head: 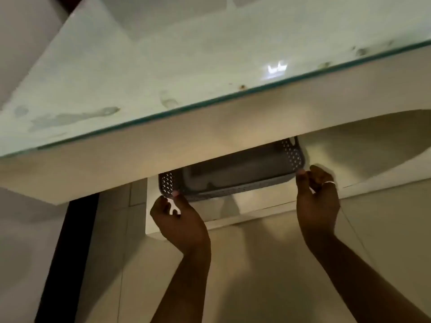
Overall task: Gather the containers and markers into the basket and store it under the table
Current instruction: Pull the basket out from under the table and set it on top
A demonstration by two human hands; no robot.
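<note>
Head view: left hand [180, 217] pinches the near-left corner of the grey perforated basket [229, 180], right hand [318, 197], ring on one finger, pinches its near-right corner. Between the two grips the basket sits on a white lower shelf [256, 209], mostly tucked under the glass-topped table [140, 78]. Basket contents too dark to tell.

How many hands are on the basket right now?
2. The left hand pinches the basket's near left corner; the right hand holds its near right corner. The basket sits on a shelf under the table, its far side hidden.
</note>
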